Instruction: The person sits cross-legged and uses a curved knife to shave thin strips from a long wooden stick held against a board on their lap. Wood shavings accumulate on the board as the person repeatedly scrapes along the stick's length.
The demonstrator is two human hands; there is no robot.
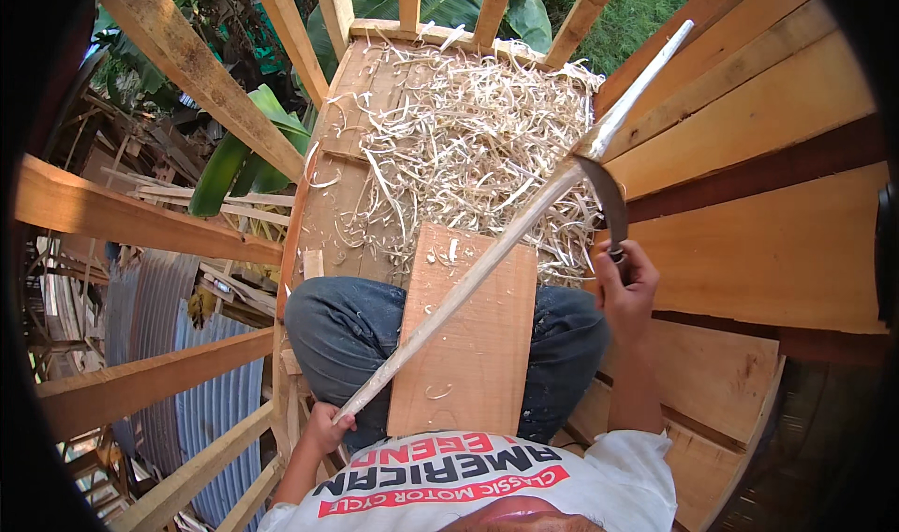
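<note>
A long pale wooden pole [468, 281] slants from lower left to upper right, passing over my lap. Its near end is gripped in my left hand [325, 427], fingers wrapped round it. My right hand [626, 284] is closed on the dark handle of a sickle [611, 199]. The curved blade reaches up to the pole, and its tip lies at a bulging joint in the wood; whether it cuts in, I cannot tell. Under the pole a flat wooden board [478, 363] rests on my lap, with a few small shavings on it.
A heap of curled wood shavings [468, 129] covers much of the plank floor [323, 209] ahead. Wooden railing slats [150, 223] rise at the left and far side. Wide wooden planks [749, 242] form a wall close on the right. Corrugated metal sheets [220, 373] lie beyond the left railing.
</note>
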